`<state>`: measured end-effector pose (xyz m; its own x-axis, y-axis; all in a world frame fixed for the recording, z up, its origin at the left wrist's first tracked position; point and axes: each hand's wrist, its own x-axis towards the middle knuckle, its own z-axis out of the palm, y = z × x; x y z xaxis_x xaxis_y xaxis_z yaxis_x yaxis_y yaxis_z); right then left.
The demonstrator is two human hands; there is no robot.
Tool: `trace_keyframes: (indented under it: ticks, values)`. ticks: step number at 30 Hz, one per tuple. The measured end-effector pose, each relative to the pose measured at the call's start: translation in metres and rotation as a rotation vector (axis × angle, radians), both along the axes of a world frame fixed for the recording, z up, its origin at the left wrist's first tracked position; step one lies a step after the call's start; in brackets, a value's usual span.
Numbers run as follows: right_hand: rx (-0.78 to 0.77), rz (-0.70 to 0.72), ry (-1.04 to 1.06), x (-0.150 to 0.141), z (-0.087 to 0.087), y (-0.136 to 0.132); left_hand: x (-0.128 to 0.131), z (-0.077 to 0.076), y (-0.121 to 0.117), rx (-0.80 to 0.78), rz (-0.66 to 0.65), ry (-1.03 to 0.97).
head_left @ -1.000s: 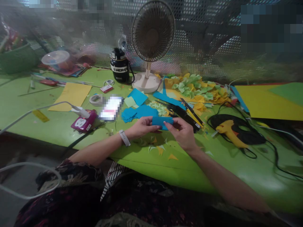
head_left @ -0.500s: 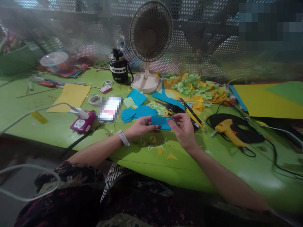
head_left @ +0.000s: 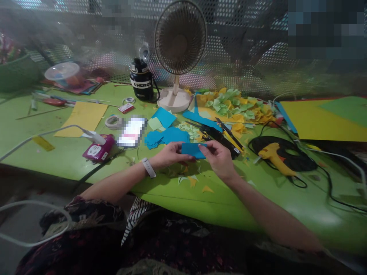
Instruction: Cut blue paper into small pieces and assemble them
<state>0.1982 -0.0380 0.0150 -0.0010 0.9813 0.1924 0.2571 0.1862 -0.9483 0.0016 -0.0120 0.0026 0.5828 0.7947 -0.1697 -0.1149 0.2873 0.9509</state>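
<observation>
A small rectangle of blue paper (head_left: 191, 150) is held level between both hands, just above the green table. My left hand (head_left: 172, 153) pinches its left end, thumb in front and fingers behind. On the right end, my right hand (head_left: 219, 157) grips it with the thumb on the near face; its fingers behind are partly hidden. Beyond the hands lie a pile of blue paper pieces (head_left: 172, 136) and pale green paper scraps (head_left: 191, 130). Black-handled scissors (head_left: 213, 133) and a yellow utility knife (head_left: 229, 134) rest close behind my right hand.
A yellow glue gun (head_left: 275, 157) lies at right with black cords. At left are a purple power adapter (head_left: 100, 148), a phone (head_left: 132, 131) and a tape roll (head_left: 113, 122). A fan (head_left: 174, 100), a black bottle (head_left: 142, 84) and yellow-green paper flowers (head_left: 235, 105) stand behind.
My right hand's fingers have closed in further around the right end of the blue paper. The left hand keeps its pinch. The whole view has shifted slightly.
</observation>
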Motion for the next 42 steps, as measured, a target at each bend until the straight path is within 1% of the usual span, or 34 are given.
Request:
trace_keyframes:
  ticks: [6, 10, 12, 15, 18, 21, 26, 31, 35, 38, 42]
  values:
    - [-0.066, 0.016, -0.003, 0.0, 0.006, 0.0, 0.001, -0.004, 0.001, 0.028, 0.043, -0.011]
    - [-0.196, 0.157, -0.105, 0.001, 0.004, 0.0, -0.001, -0.005, 0.003, 0.09, 0.095, -0.045]
    - [-0.232, 0.206, -0.141, 0.001, 0.001, 0.001, -0.002, -0.004, 0.004, 0.108, 0.107, -0.044]
    - [-0.203, 0.227, -0.16, 0.002, 0.001, 0.001, -0.003, -0.002, 0.006, 0.108, 0.117, -0.052]
    - [-0.18, 0.257, -0.17, 0.004, 0.005, 0.002, -0.003, 0.0, 0.007, 0.103, 0.134, -0.073]
    - [-0.191, 0.288, -0.16, 0.006, 0.01, 0.004, -0.004, 0.002, 0.008, 0.11, 0.152, -0.062]
    - [-0.17, 0.313, -0.186, 0.007, 0.008, 0.004, -0.005, 0.005, 0.007, 0.083, 0.13, -0.01]
    - [-0.126, 0.302, -0.204, 0.005, 0.007, 0.002, -0.005, 0.007, 0.008, 0.041, 0.14, -0.062]
    - [-0.121, 0.265, -0.144, 0.008, 0.012, 0.004, -0.011, 0.007, 0.013, 0.029, 0.171, -0.013]
    - [-0.128, 0.241, -0.115, 0.01, 0.015, 0.007, -0.016, 0.008, 0.017, 0.03, 0.199, -0.023]
    - [-0.152, 0.23, -0.111, 0.014, 0.02, 0.008, -0.022, 0.013, 0.018, 0.045, 0.19, -0.027]
